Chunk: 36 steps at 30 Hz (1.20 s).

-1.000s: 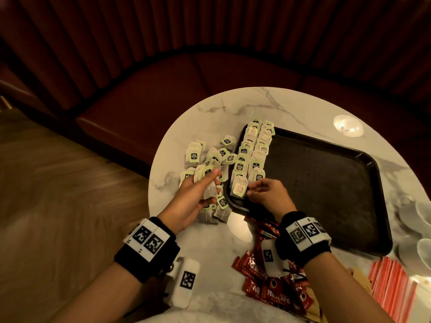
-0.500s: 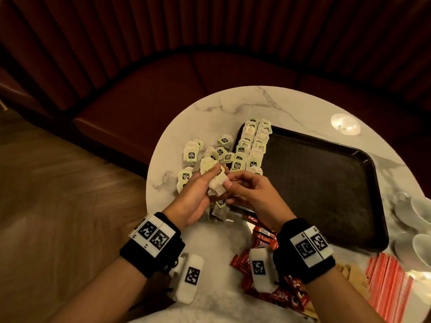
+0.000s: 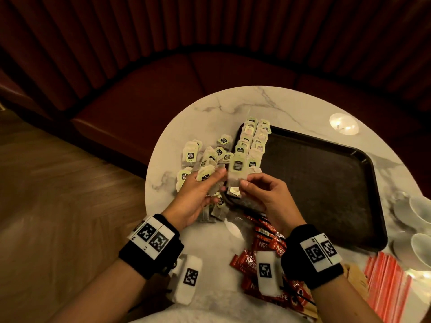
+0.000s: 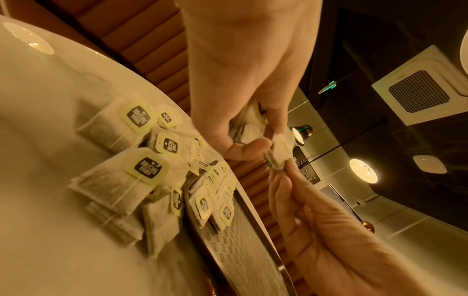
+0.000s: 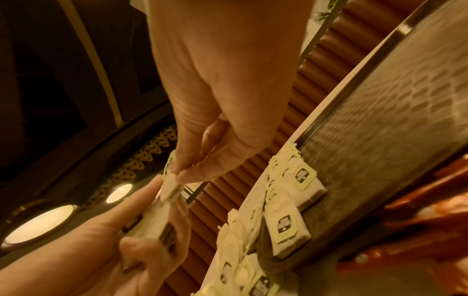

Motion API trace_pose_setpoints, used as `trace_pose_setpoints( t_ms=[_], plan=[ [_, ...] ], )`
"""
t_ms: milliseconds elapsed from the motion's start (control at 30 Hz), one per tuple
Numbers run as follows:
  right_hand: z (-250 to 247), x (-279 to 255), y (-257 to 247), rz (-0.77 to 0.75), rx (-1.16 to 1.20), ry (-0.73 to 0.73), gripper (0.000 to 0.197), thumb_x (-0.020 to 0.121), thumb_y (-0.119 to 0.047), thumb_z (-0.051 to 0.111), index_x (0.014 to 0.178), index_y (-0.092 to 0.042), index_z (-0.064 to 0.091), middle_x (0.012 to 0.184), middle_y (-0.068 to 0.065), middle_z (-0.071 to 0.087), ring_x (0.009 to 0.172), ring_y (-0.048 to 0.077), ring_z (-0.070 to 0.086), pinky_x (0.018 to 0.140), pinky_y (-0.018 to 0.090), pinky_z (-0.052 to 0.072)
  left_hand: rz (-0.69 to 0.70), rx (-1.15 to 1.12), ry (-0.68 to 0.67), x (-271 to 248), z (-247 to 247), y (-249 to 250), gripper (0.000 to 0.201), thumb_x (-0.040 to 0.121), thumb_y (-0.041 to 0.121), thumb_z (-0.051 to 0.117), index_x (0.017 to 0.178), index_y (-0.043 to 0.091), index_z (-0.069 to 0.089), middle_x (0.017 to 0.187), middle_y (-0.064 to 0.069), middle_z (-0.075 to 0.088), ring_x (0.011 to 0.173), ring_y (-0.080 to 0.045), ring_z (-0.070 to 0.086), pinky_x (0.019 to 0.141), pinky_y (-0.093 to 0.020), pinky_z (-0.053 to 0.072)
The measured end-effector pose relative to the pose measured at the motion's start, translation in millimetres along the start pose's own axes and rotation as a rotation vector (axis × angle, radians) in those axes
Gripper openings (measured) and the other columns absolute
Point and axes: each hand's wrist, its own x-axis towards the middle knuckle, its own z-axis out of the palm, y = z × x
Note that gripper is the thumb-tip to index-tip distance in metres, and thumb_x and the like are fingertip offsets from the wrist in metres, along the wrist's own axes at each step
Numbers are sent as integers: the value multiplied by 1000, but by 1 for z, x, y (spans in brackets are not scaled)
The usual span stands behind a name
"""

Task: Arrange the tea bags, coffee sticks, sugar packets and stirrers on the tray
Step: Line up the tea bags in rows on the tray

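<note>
My left hand (image 3: 211, 188) grips a small bundle of tea bags (image 3: 206, 174) above the table's left side; the same bundle (image 5: 152, 224) shows in the right wrist view. My right hand (image 3: 247, 180) pinches one tea bag (image 3: 236, 174) by its edge, right beside the bundle (image 4: 249, 125). Thumb and forefinger hold that bag (image 4: 277, 158). Two rows of tea bags (image 3: 253, 141) lie along the left edge of the dark tray (image 3: 326, 187). Loose tea bags (image 3: 193, 155) are heaped on the marble left of it. Red coffee sticks (image 3: 265, 245) lie under my right wrist.
Red-striped packets (image 3: 387, 287) and brown wooden stirrers (image 3: 354, 278) lie at the table's near right. White cups (image 3: 419, 213) stand at the right edge. A bright light spot (image 3: 344, 124) sits on the round marble table (image 3: 233, 103) behind the tray. A red bench curves behind the table.
My right hand left the tray's near left corner, came across to my left hand and took hold of one tea bag from the bundle. The left hand rose slightly.
</note>
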Motion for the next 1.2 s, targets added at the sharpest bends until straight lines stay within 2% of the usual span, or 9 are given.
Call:
trace_pose_setpoints(
  t_ms=[167,367,500,600,667,800,967,1100,1200],
  plan=[
    [-33,12,6,82,44,249,22,88,-3,66,110,-1,68,107,14,73,93,20,71,82,27,60,-47,-23,79,3,-12,-3,24,89,24,67,110,12,67,87,0,69,74,-11,65,51,-19,47],
    [-52,31,22,177,-214,403,13,90,-6,67,102,-6,72,103,11,73,93,20,70,81,27,57,-83,-30,100,5,-18,-8,37,87,26,70,119,8,64,87,0,69,79,-15,65,52,-21,47],
    [-50,41,33,262,-407,366,6,86,-11,73,92,-11,74,94,7,75,90,18,72,88,35,58,-91,-23,91,4,-16,-10,31,88,25,69,114,9,64,79,4,70,74,-12,65,51,-19,47],
    [-47,44,35,245,-516,355,12,82,-16,78,92,-13,73,91,5,75,86,15,72,87,34,58,-95,-22,88,5,-16,-10,28,88,25,69,112,10,65,77,5,70,73,-12,65,50,-20,47],
    [-49,48,34,203,-531,379,21,81,-18,80,99,-13,70,94,4,74,87,15,71,86,33,57,-97,-24,89,5,-16,-9,30,88,25,69,113,10,65,78,5,70,74,-12,65,51,-20,47],
    [-49,60,35,199,-405,295,35,90,-9,68,124,-9,61,114,8,68,105,20,66,93,38,56,-95,-22,93,4,-17,-9,32,88,26,69,115,10,64,81,4,70,78,-13,65,52,-20,48],
    [-48,71,38,229,-408,226,41,90,-1,64,129,-12,60,120,5,68,110,20,65,96,41,55,-88,-6,80,2,-15,-9,25,89,25,68,110,13,65,78,6,71,78,-13,66,52,-20,48],
    [-47,62,31,186,-442,286,36,91,-4,64,126,-11,59,115,7,66,107,21,65,95,39,55,-80,-69,55,2,-14,-5,33,89,25,67,117,7,62,88,-2,69,77,-15,67,50,-20,48],
    [-38,45,17,74,-488,301,25,94,-9,62,118,-15,62,111,5,67,103,18,66,90,35,57,-105,-199,5,2,-11,1,31,93,23,59,117,3,61,95,-11,67,80,-20,69,56,-25,56]
  ],
)
